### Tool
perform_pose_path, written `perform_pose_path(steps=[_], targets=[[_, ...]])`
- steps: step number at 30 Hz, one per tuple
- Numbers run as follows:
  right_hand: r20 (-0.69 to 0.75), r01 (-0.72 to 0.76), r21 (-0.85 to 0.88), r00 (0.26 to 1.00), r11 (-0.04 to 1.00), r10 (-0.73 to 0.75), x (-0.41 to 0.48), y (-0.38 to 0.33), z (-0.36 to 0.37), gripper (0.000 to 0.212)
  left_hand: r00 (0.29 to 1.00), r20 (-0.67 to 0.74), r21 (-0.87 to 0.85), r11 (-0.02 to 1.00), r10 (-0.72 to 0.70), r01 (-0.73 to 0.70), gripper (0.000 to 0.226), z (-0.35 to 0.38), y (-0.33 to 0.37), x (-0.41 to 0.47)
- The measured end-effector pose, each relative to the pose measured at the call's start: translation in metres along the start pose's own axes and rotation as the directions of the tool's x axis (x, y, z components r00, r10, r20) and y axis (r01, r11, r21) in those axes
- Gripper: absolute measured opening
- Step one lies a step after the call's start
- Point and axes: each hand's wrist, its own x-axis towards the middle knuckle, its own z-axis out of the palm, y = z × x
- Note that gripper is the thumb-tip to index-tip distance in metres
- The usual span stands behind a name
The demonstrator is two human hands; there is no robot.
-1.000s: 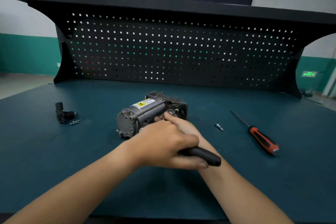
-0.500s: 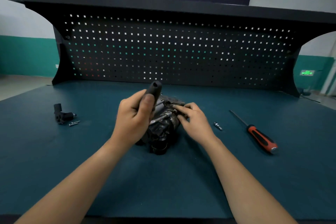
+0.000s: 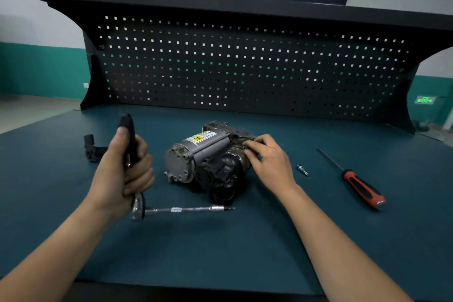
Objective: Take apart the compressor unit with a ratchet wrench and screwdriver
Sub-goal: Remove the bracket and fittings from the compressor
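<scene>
The compressor unit (image 3: 206,157), grey cylinder with a yellow warning label and dark housing, lies mid-bench. My left hand (image 3: 122,174) grips the black handle of the ratchet wrench (image 3: 181,209) to the unit's left; the handle points up and its long extension bar lies level, pointing right in front of the unit. My right hand (image 3: 267,159) rests on the unit's right end, fingertips pinching at something small that I cannot make out. The red-and-black screwdriver (image 3: 355,181) lies on the bench to the right, untouched.
A loose bolt (image 3: 302,169) lies between my right hand and the screwdriver. A removed black fitting (image 3: 92,148) sits at the left, behind my left hand. A black pegboard (image 3: 245,68) with a shelf closes the back of the teal bench (image 3: 220,252).
My left hand has pulled the ratchet off the unit and swung it left and down. The unit now lies flat with its label up. My right hand stays at its right end.
</scene>
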Motion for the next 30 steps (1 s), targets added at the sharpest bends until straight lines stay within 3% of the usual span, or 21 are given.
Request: perform_pose_path(steps=[3, 6, 9, 11, 13, 14, 16, 17, 18, 23, 25, 27, 29, 30], targets=[[-0.001, -0.005, 0.015, 1.0, 1.0, 0.005, -0.001, -0.001, 0.001, 0.024, 0.941, -0.24, -0.146, 0.967, -0.239, 0.209, 0.048, -0.013, -0.012, 0.009], [-0.001, -0.023, 0.017, 1.0, 1.0, 0.023, -0.001, -0.001, 0.002, 0.024, 0.831, -0.341, -0.227, 0.896, -0.44, 0.382, 0.045, -0.025, -0.019, 0.024], [0.008, -0.038, 0.042, 0.999, 0.998, 0.038, 0.0, -0.001, 0.003, 0.025, 0.781, -0.409, -0.068, 0.869, -0.472, 0.49, 0.033, -0.035, -0.027, 0.038], [0.014, -0.043, 0.056, 0.999, 0.997, 0.042, 0.0, -0.001, 0.003, 0.025, 0.797, -0.47, 0.211, 0.829, -0.379, 0.519, 0.021, -0.041, -0.031, 0.046], [0.023, -0.044, 0.062, 0.999, 0.997, 0.043, 0.001, -0.002, 0.003, 0.025, 0.843, -0.484, 0.527, 0.691, -0.235, 0.496, 0.02, -0.048, -0.032, 0.053], [0.03, -0.041, 0.063, 0.999, 0.997, 0.039, 0.001, -0.002, 0.003, 0.025, 0.871, -0.463, 0.694, 0.546, -0.163, 0.47, 0.025, -0.054, -0.031, 0.057], [0.049, -0.028, 0.064, 0.998, 0.998, 0.025, 0.002, -0.003, 0.002, 0.025, 0.919, -0.387, 0.908, 0.14, -0.077, 0.394, 0.037, -0.062, -0.028, 0.063], [0.059, -0.024, 0.063, 0.998, 0.998, 0.021, 0.002, -0.003, 0.002, 0.025, 0.929, -0.363, 0.931, -0.001, -0.076, 0.364, 0.04, -0.065, -0.028, 0.064], [0.069, -0.023, 0.064, 0.997, 0.998, 0.018, 0.002, -0.003, 0.001, 0.026, 0.932, -0.348, 0.937, -0.077, -0.098, 0.341, 0.042, -0.067, -0.03, 0.067], [0.112, -0.008, 0.083, 0.994, 0.996, -0.002, 0.002, -0.002, -0.001, 0.024, 0.944, -0.299, 0.942, -0.204, -0.138, 0.268, 0.041, -0.067, -0.043, 0.07], [0.117, 0.004, 0.111, 0.993, 0.994, -0.017, 0.002, -0.002, -0.003, 0.024, 0.969, -0.245, 0.937, -0.259, -0.009, 0.235, 0.037, -0.061, -0.039, 0.064], [0.122, 0.002, 0.131, 0.992, 0.991, -0.018, 0.003, -0.002, -0.004, 0.023, 0.97, -0.119, 0.966, -0.203, 0.21, 0.162, 0.035, -0.044, -0.033, 0.055], [0.127, -0.002, 0.126, 0.992, 0.992, -0.014, 0.003, -0.002, -0.004, 0.021, 0.918, 0.086, 0.99, -0.135, 0.388, -0.036, 0.039, -0.012, -0.031, 0.041], [0.131, 0.001, 0.119, 0.991, 0.993, -0.017, 0.003, -0.002, -0.004, 0.021, 0.888, 0.202, 0.975, -0.172, 0.414, -0.141, 0.045, 0.005, -0.033, 0.031]])
